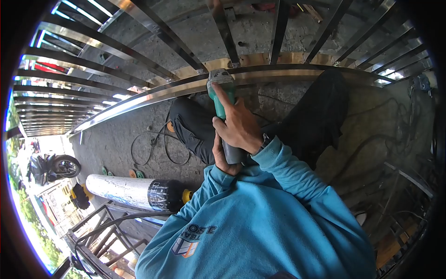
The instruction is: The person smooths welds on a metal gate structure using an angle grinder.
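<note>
A green angle grinder (219,106) with a grey head points away from me, its head right at the bottom rail of a shiny metal railing (160,93). My right hand (239,124) is wrapped over the grinder's body from above, index finger stretched along it toward the head. Lower down, my left hand (222,156) grips the dark rear end of the tool from the left side, partly hidden by the right hand and sleeve. The grinder's disc is out of sight beneath the head. My knees in dark trousers (193,125) are spread on either side of the tool.
A white and dark gas cylinder (123,189) lies at my left, next to a metal frame (104,232). Black cable (147,148) loops over the concrete floor. A motorcycle (53,166) stands farther left. Upright bars (223,35) curve across the front.
</note>
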Available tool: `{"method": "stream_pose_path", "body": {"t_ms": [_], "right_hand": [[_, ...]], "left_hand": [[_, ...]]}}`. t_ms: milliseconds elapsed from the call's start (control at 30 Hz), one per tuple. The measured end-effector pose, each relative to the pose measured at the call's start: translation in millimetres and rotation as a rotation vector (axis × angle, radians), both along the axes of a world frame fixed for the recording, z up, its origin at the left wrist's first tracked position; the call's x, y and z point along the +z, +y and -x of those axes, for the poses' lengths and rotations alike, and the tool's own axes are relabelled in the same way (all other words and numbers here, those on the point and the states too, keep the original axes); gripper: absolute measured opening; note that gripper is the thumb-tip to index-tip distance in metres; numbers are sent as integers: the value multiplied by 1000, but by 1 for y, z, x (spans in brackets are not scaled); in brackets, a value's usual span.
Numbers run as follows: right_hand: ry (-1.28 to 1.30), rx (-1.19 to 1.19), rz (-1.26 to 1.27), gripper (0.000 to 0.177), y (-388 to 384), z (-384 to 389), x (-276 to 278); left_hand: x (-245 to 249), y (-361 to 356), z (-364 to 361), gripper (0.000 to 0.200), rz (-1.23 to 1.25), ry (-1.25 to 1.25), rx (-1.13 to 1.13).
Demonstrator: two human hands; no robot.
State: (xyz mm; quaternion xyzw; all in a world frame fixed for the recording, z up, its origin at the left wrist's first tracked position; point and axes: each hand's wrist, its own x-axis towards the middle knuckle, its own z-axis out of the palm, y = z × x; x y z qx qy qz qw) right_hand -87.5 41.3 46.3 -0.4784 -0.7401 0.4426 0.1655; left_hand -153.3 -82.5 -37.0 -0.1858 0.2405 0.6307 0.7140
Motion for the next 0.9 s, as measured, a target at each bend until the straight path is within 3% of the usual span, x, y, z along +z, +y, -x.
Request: {"method": "stream_pose_path", "body": {"t_ms": [133, 200, 233, 467, 567, 667, 733, 800, 867, 900], "right_hand": [[-28, -14, 31, 90, 18, 9, -3], [-27, -34, 34, 90, 28, 13, -7], [-33, -45, 35, 90, 31, 14, -10], [-63, -71, 1, 86, 45, 19, -20], [-57, -52, 33, 91, 48, 19, -21], [122, -151, 101, 103, 41, 14, -31], [422, -230, 33, 111, 28, 7, -41], [487, -262, -35, 111, 21, 0, -52], [750, -331, 318, 110, 13, -12, -57], [821, -338, 496, 98, 11, -23, -46]], "left_hand": [[-1, 21, 12, 71, -21, 37, -15], [-7, 32, 18, 70, -153, -100, 2], [1, 39, 16, 66, -62, 71, -16], [-7, 53, 22, 63, -47, 110, -54], [-1, 57, 22, 62, -95, 60, -40], [2, 47, 26, 59, -75, 66, -31], [-1, 34, 29, 55, 82, 241, -26], [11, 22, 30, 51, 72, 297, -39], [25, 15, 32, 50, -85, 844, -168], [50, 19, 28, 53, -36, 988, -231]]}}
